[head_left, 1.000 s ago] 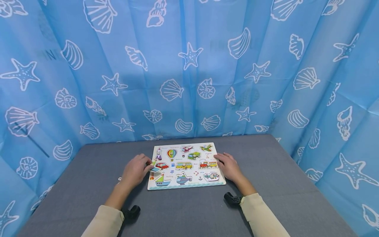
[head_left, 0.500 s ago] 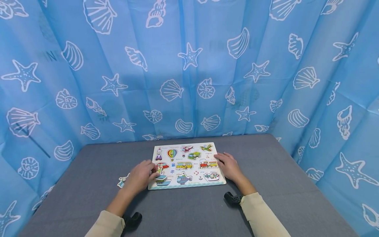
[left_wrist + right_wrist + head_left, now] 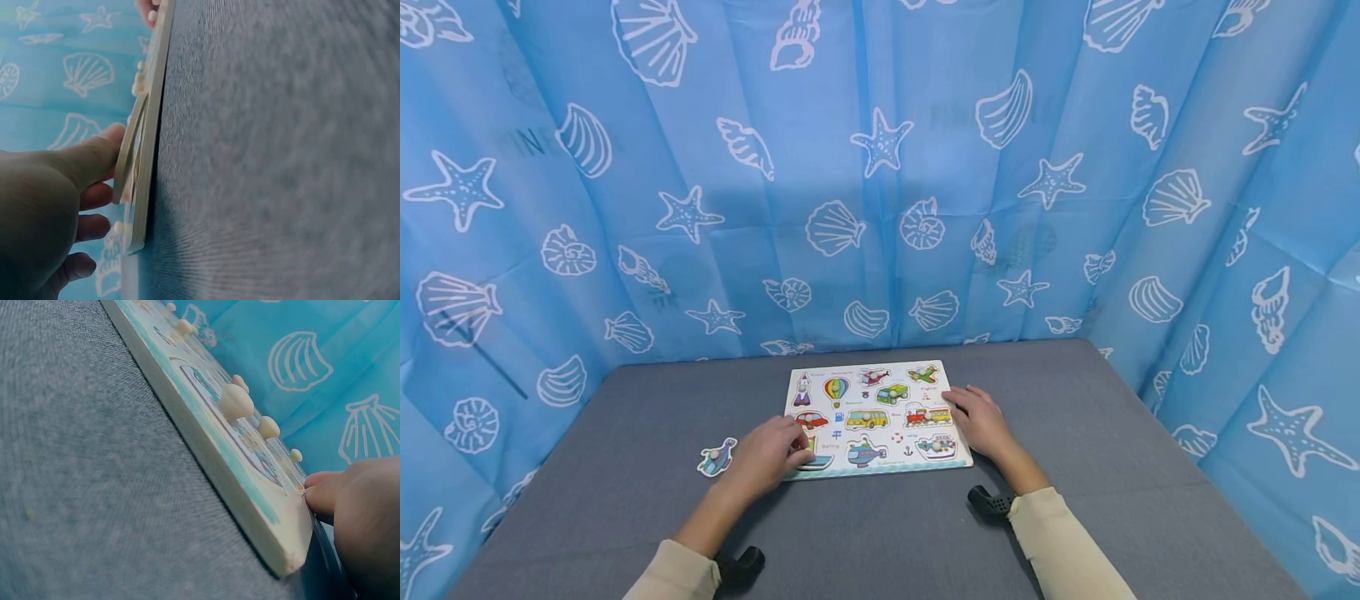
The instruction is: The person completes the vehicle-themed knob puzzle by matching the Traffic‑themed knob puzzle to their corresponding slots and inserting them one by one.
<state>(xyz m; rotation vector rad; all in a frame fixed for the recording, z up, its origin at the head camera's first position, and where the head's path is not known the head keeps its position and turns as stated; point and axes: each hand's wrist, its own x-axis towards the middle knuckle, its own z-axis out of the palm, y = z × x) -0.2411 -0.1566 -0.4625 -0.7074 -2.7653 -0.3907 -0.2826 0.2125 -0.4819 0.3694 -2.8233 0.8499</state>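
A white wooden knob puzzle board (image 3: 842, 433) with vehicle pictures lies on the table. My left hand (image 3: 772, 454) pinches a flat sailboat puzzle piece (image 3: 128, 153) over the board's lower left corner. In the left wrist view the piece tilts, one end close to the board and the other raised; the thumb lies along its outer face. From the head view the hand covers much of it. My right hand (image 3: 981, 422) rests its fingertips on the board's right edge, beside the train piece (image 3: 927, 416).
A loose blue puzzle piece (image 3: 717, 457) with a knob lies on the table left of the board. Several knobbed pieces, such as the bus (image 3: 867, 419) and the balloon (image 3: 835, 390), sit in the board. A blue shell-print curtain (image 3: 880, 208) hangs behind the grey table (image 3: 880, 542).
My left hand has moved toward me and right with the sailboat piece, from near the car to the lower left corner, uncovering the loose blue piece. The right hand has stayed put.
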